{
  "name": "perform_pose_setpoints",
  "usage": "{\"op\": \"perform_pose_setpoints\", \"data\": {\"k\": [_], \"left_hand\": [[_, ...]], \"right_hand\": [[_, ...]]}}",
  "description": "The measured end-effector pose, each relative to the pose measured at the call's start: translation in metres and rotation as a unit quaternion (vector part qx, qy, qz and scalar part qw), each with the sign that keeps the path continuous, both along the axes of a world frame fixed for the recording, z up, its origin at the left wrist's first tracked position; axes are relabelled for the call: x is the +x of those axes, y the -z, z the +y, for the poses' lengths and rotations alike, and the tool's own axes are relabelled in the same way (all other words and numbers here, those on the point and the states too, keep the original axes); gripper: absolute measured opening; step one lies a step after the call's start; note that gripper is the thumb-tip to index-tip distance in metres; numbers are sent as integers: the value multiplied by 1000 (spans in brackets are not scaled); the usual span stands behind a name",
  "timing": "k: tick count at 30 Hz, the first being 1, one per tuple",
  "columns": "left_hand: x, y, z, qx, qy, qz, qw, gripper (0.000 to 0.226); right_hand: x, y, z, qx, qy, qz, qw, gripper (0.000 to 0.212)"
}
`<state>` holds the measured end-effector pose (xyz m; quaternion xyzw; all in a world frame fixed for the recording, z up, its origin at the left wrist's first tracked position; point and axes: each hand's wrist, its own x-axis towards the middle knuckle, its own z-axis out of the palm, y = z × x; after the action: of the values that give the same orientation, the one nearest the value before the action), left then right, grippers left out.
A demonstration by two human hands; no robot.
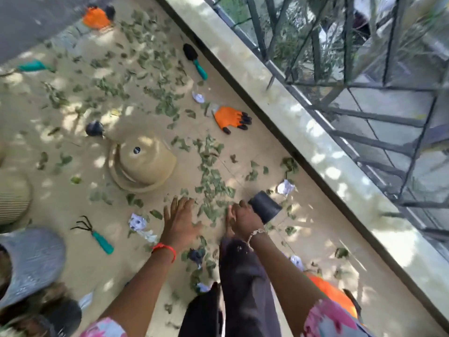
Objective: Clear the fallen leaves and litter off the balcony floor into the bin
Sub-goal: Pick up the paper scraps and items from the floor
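Touching leaves [213,183], L hand [181,222] flat, R hand [243,218]

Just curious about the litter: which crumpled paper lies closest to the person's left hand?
The crumpled paper just beside the left hand, near the teal-handled rake; the others lie farther off.

We see a tan pot [145,164] upturned mid-floor, drain hole up. Small black pot [264,207] on its side near the ledge [303,132]. Orange gloves: one [230,117] beside the ledge, one [96,18] far back. Teal-handled trowel [195,60] by the ledge, teal-handled hand rake [96,233] lower left. Metal railing [364,117] tops the ledge.
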<state>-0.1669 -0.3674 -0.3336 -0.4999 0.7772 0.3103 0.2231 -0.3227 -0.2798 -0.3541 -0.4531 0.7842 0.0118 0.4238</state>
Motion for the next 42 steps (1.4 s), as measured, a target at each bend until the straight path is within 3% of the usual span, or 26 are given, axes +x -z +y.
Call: {"op": "perform_pose_setpoints", "data": {"k": [5,13,27,36,39,42], "left_hand": [[-33,14,-56,-3,-7,-13,1000,56],[-75,26,-138,-70,-89,56,992,47],[-59,38,-244,-68,-150,59,985,33],[-63,77,-316,-32,-159,102,981,30],[-70,95,-332,-20,-183,113,976,29],[-83,114,-347,0,-224,121,967,33]], "right_hand": [[-38,16,-61,23,-47,-2,999,35],[-97,34,-151,26,-97,17,995,36],[-101,43,-298,68,-107,-6,992,36],[-95,112,-387,110,-94,-13,989,35],[-98,146,-405,91,-144,-8,985,44],[-111,168,-427,146,-194,-7,970,51]]}}
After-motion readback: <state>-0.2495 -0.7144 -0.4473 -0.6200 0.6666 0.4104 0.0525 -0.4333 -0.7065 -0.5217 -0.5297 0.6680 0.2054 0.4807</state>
